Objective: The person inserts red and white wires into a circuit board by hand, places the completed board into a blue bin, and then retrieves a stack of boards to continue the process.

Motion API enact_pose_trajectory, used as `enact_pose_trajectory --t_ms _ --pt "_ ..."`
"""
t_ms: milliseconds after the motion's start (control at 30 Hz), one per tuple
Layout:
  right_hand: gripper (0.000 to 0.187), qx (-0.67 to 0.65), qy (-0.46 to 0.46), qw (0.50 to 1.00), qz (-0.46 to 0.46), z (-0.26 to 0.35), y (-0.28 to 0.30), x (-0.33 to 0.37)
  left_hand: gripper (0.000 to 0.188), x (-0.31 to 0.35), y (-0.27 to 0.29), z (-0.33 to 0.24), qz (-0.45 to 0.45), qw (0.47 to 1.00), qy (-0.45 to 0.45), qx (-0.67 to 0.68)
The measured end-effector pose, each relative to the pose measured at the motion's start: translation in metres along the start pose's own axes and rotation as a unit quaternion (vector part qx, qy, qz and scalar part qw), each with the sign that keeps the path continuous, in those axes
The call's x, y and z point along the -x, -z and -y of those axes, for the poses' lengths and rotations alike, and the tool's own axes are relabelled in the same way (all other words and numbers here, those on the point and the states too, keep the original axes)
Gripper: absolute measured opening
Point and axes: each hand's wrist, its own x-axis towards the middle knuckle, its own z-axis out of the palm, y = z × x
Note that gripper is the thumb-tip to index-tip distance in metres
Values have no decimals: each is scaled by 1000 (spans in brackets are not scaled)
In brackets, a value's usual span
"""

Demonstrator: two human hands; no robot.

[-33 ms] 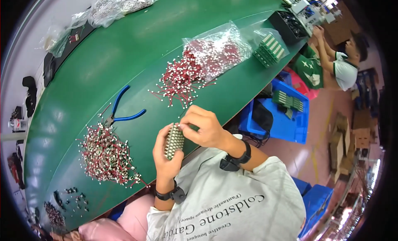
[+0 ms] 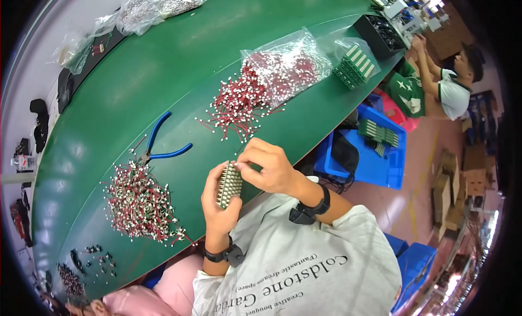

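My left hand point(image 2: 219, 207) is closed around a panel of circuit boards point(image 2: 229, 186) carrying rows of small pale connectors, held just above the table's near edge. At the panel's far end, my right hand point(image 2: 266, 166) has thumb and index finger pinched together; a tiny white and reddish bit shows at the fingertips, too small to name. Beyond the hands lies a heap of short red wires with white connectors point(image 2: 239, 101), spilling from a clear plastic bag point(image 2: 293, 66). Blue-handled pliers point(image 2: 155, 139) rest, handles spread, beside a second heap of wired connectors point(image 2: 138, 202) on the left.
Stacked green circuit boards point(image 2: 354, 68) and a black bin point(image 2: 380, 33) stand on the green table point(image 2: 206, 44) at the far right. A blue crate point(image 2: 383, 166) with boards sits below the table edge. Another person point(image 2: 454, 90) works farther right. Small black parts point(image 2: 70, 280) lie at lower left.
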Motion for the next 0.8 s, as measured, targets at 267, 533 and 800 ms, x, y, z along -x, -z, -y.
enact_pose_trajectory --t_ms 267,533,800 --pt "7 21 6 1000 12 -11 1 -7 65 -9 -1 7 2 1000 6 -9" --pt "9 73 45 996 29 -11 -18 -12 65 -10 15 5 -3 999 19 -42" --pt "9 109 74 990 43 5 -34 -15 63 -3 32 -2 -15 987 -68 -143"
